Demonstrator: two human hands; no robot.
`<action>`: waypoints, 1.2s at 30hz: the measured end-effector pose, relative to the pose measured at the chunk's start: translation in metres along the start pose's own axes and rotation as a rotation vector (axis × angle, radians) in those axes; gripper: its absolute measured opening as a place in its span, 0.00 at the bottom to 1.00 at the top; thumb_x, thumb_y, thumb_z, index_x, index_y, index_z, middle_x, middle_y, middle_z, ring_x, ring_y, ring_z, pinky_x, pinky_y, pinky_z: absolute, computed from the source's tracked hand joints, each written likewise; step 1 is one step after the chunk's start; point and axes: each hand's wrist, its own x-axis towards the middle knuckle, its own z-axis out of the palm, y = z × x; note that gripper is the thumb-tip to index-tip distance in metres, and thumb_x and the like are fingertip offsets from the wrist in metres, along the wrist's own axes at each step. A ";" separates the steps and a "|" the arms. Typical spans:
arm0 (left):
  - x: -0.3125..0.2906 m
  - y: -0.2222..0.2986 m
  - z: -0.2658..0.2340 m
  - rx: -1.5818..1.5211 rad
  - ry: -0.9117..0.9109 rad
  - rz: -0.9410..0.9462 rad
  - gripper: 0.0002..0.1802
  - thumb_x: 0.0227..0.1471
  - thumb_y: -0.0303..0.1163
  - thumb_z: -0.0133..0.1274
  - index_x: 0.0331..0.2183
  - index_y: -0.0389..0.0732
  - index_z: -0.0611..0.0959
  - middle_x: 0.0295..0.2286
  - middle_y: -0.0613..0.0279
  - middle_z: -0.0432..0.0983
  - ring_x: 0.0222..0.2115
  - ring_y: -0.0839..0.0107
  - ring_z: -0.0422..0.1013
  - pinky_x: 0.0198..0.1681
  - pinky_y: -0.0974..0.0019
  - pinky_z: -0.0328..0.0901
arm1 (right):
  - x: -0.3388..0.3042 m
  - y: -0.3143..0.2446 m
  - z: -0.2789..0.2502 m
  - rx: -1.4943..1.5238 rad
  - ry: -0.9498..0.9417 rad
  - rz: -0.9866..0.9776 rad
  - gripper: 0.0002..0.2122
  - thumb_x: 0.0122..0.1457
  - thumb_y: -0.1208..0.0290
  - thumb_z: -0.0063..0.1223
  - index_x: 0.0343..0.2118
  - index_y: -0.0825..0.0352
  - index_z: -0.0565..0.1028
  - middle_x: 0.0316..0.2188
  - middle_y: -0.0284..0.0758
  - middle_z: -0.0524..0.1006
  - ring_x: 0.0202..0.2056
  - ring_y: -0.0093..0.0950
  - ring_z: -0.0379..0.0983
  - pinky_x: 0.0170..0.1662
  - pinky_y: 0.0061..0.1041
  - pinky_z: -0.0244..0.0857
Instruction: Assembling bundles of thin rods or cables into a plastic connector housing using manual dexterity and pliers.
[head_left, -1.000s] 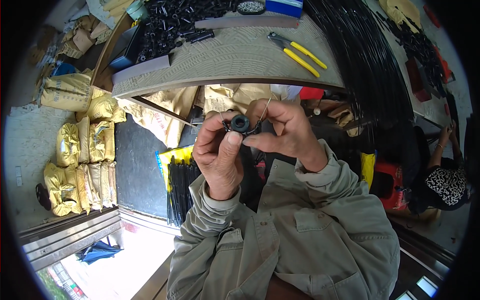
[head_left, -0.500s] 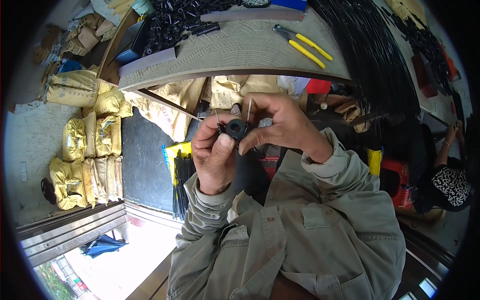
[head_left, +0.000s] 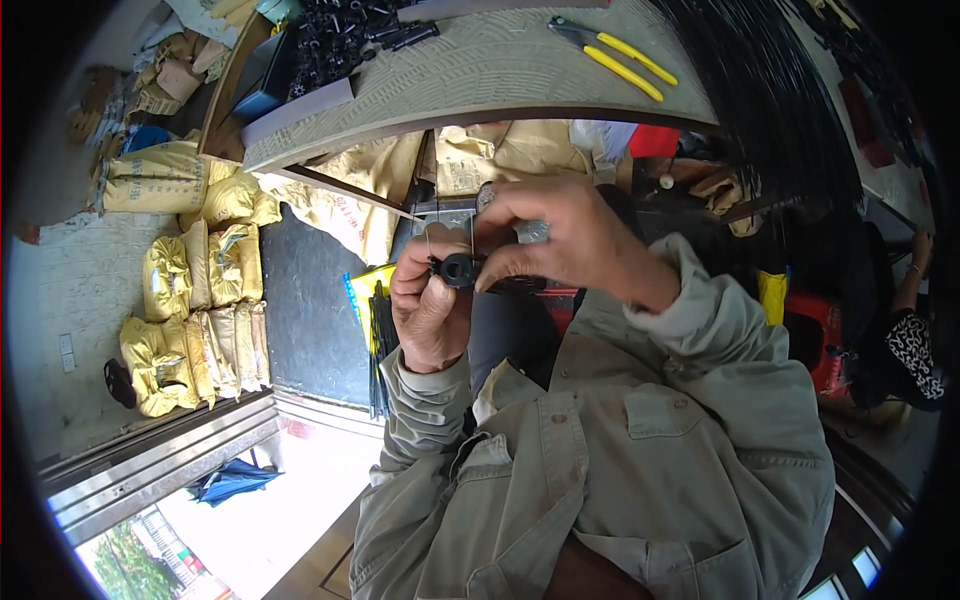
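Observation:
A small black ring-shaped part (head_left: 447, 273) with a round hole through it is held up in front of my chest. My left hand (head_left: 428, 325) pinches it, the thumb pressed on its lower side and the other fingers curled behind. Against its right edge, the thumb and forefinger of my right hand (head_left: 575, 238) close in, the exact contact partly hidden. One thin light rod (head_left: 473, 232) stands up beside the right fingertips. A second thin rod rises near the left forefinger, with a small dark piece at its foot.
Beyond my hands is a workbench (head_left: 470, 95) with yellow-handled pliers (head_left: 625, 65), a heap of black parts (head_left: 335, 50) and long black strands (head_left: 765, 130). Yellow sacks (head_left: 165, 270) are stacked at the left. Black strips (head_left: 378, 350) lie beside my left forearm. Another person's arm (head_left: 912, 270) shows far right.
The whole view has shifted, with the surroundings sliding right. The ring-shaped part has moved left with my left hand, and the right-hand rod now stands closer to the part.

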 end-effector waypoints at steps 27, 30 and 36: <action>-0.033 0.003 -0.003 0.434 0.235 0.270 0.23 0.53 0.27 0.42 0.49 0.27 0.62 0.41 0.43 0.69 0.43 0.66 0.67 0.50 0.65 0.57 | -0.034 0.034 0.061 -0.135 0.286 -0.249 0.15 0.44 0.80 0.55 0.38 0.70 0.72 0.32 0.39 0.73 0.30 0.30 0.73 0.28 0.23 0.66; -0.036 0.013 -0.007 0.654 0.122 0.305 0.25 0.52 0.30 0.44 0.49 0.27 0.61 0.40 0.44 0.70 0.41 0.65 0.69 0.53 0.57 0.53 | -0.038 0.035 0.073 -0.066 0.243 -0.171 0.15 0.43 0.81 0.56 0.38 0.69 0.73 0.32 0.38 0.73 0.30 0.30 0.73 0.30 0.23 0.67; -0.037 0.013 -0.010 0.891 0.173 0.356 0.21 0.49 0.33 0.49 0.42 0.28 0.67 0.34 0.51 0.73 0.37 0.69 0.70 0.57 0.50 0.44 | -0.041 0.043 0.075 -0.009 0.194 -0.189 0.15 0.43 0.81 0.56 0.38 0.66 0.74 0.33 0.37 0.74 0.32 0.32 0.74 0.33 0.24 0.69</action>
